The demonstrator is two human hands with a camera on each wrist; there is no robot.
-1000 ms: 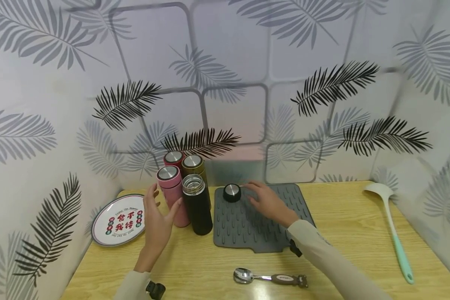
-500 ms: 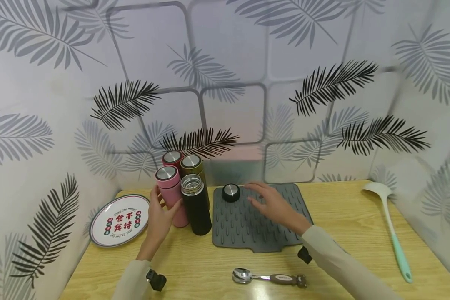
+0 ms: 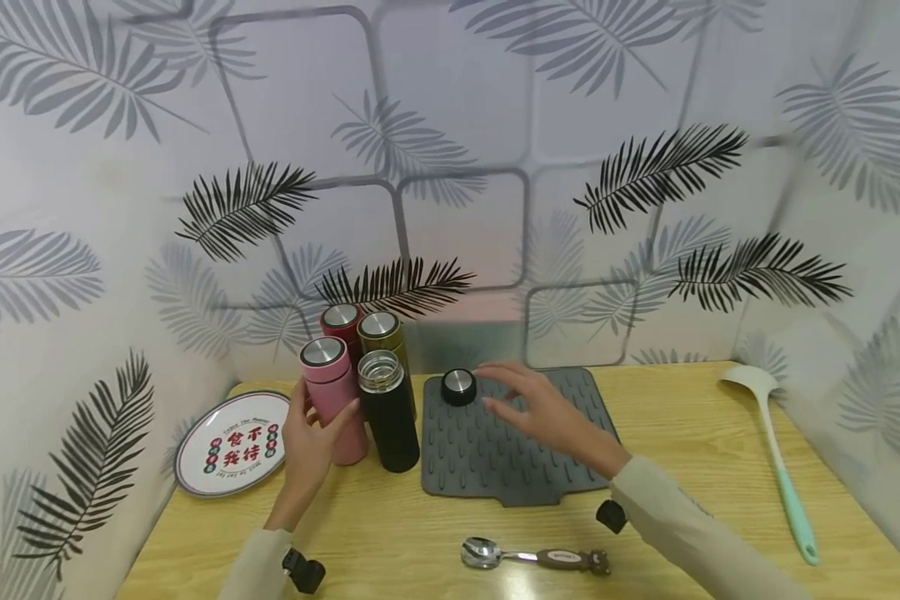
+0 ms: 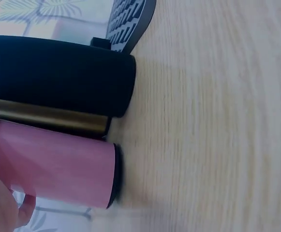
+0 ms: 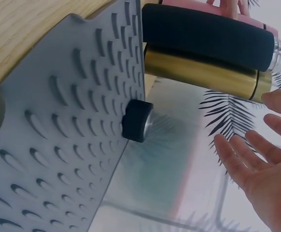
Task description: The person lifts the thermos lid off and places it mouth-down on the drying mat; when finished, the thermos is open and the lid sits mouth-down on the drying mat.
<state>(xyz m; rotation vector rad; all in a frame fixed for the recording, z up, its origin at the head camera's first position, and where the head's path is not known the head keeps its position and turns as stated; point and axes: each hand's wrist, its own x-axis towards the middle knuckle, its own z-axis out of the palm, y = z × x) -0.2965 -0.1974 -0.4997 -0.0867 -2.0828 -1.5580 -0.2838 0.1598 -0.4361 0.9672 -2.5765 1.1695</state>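
My left hand (image 3: 309, 442) grips the pink thermos (image 3: 335, 400) round its body, thumb on the near side; the left wrist view shows the pink thermos (image 4: 58, 162) upright with its base at or just above the table. Right beside it stands a black thermos (image 3: 390, 421) without its lid, its steel mouth uncovered. Behind these are a gold thermos (image 3: 382, 329) and a red thermos (image 3: 342, 318), both capped. A black lid with a steel top (image 3: 459, 387) sits on the grey drying mat (image 3: 510, 467). My right hand (image 3: 532, 408) hovers over the mat beside the lid, fingers spread, holding nothing.
An oval plate (image 3: 232, 446) with red characters lies left of the bottles. A spoon (image 3: 532, 557) with a brown handle lies in front of the mat. At the far right rests a ladle (image 3: 783, 467) with a green handle. A patterned wall (image 3: 465, 225) stands behind.
My left hand has closed round the pink thermos and shifted it slightly left and toward me, away from the black one. My right hand stays near the lid.
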